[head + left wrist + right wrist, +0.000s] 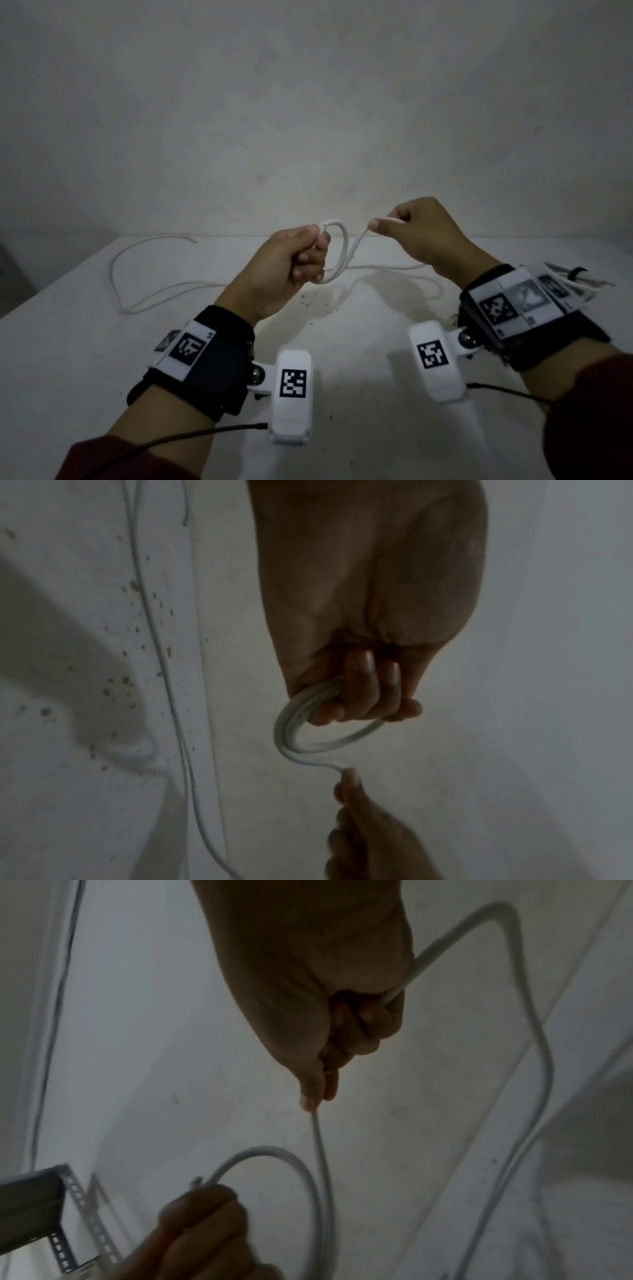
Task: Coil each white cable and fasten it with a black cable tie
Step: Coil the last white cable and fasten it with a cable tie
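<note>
A long white cable [344,253] is held up above the white table [359,342]. My left hand [301,257] grips a small coil of it, with loops sticking out past the curled fingers [363,688]. My right hand [407,226] pinches the cable's running strand between thumb and forefinger, a hand's width to the right of the coil. In the right wrist view the cable [320,1139] drops from the pinch and curves round to the left hand [202,1213]. The loose tail [144,294] lies in wide curves across the table's left part. No black cable tie shows in the hands.
A bundle of white cable with a black band [575,279] lies at the table's right edge behind my right wrist. Dark specks [308,298] dot the table under the hands. A perforated metal bracket [68,1191] shows low left in the right wrist view. A pale wall rises behind.
</note>
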